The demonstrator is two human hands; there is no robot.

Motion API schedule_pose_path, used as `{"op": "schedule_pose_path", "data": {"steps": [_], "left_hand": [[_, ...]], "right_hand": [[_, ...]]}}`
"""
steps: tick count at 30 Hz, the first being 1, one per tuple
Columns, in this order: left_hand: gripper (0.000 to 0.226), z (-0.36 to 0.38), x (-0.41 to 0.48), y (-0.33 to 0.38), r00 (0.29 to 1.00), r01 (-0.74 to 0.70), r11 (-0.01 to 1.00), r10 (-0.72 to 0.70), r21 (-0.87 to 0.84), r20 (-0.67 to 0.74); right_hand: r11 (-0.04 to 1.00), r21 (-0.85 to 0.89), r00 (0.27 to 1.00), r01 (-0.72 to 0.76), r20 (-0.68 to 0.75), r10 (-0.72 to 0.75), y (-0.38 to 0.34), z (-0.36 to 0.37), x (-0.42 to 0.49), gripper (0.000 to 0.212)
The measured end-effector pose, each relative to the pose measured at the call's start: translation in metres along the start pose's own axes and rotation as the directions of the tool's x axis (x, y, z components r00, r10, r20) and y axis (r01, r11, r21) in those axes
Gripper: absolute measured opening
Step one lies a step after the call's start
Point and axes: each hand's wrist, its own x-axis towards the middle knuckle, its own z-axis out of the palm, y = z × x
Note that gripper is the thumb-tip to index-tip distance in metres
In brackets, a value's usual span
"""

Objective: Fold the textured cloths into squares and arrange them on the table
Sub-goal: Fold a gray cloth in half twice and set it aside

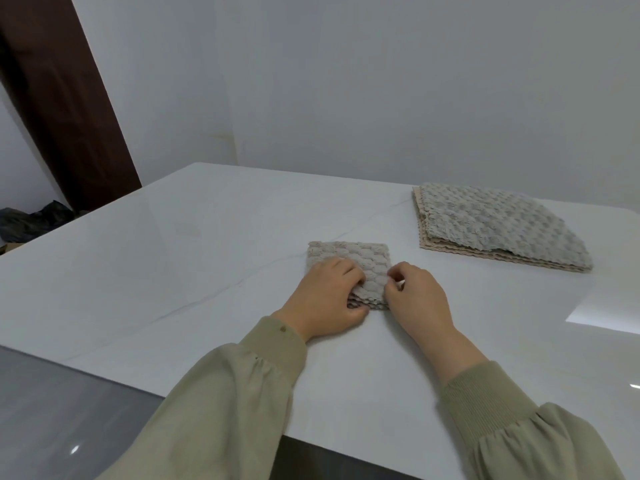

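A small folded beige textured cloth (353, 259) lies as a square on the white table (173, 258), in the middle. My left hand (329, 299) grips its near left corner, fingers curled over the layered edges. My right hand (420, 299) pinches the near right edge of the same cloth with thumb and fingers. A stack of larger unfolded textured cloths (498, 226), grey on top and beige below, rests flat at the far right of the table.
The table's left edge runs diagonally toward me, with grey glossy floor (69, 410) below it. A dark wooden door frame (62, 98) and a black bag (31, 220) stand at far left. White walls close off the back.
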Motion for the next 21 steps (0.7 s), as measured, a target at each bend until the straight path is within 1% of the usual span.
{"op": "schedule_pose_path", "data": {"steps": [2,5,8,11,15,17,21], "left_hand": [[0.039,-0.001,0.0,-0.003,0.999,0.036,0.999,-0.036,0.018,0.015],[0.045,-0.003,0.002,-0.009,0.994,0.109,0.994,-0.109,0.007,0.008],[0.039,-0.003,0.002,-0.02,0.986,0.167,0.986,-0.167,-0.012,-0.008],[0.035,-0.007,-0.002,-0.039,0.98,0.201,0.98,-0.201,-0.004,-0.003],[0.034,-0.02,-0.017,-0.074,0.957,0.29,0.957,-0.29,-0.006,-0.024],[0.035,-0.027,-0.026,-0.094,0.946,0.323,0.946,-0.323,0.003,-0.031],[0.034,-0.041,-0.042,-0.138,0.931,0.362,0.932,-0.362,-0.003,-0.05]], "right_hand": [[0.998,-0.05,1.0,0.029,0.012,-0.029,-0.003,0.003,0.0,0.024],[0.992,-0.106,0.997,0.071,0.004,-0.071,-0.013,0.011,0.002,0.023],[0.979,-0.169,0.993,0.115,0.011,-0.115,-0.021,0.021,0.007,0.024],[0.968,-0.179,0.984,0.175,0.057,-0.168,-0.029,0.026,0.011,0.027],[0.936,-0.216,0.959,0.278,0.126,-0.255,-0.054,0.045,0.014,0.029],[0.92,-0.225,0.945,0.321,0.137,-0.296,-0.072,0.06,0.019,0.03],[0.912,-0.193,0.93,0.362,0.145,-0.338,-0.116,0.087,0.033,0.039]]}}
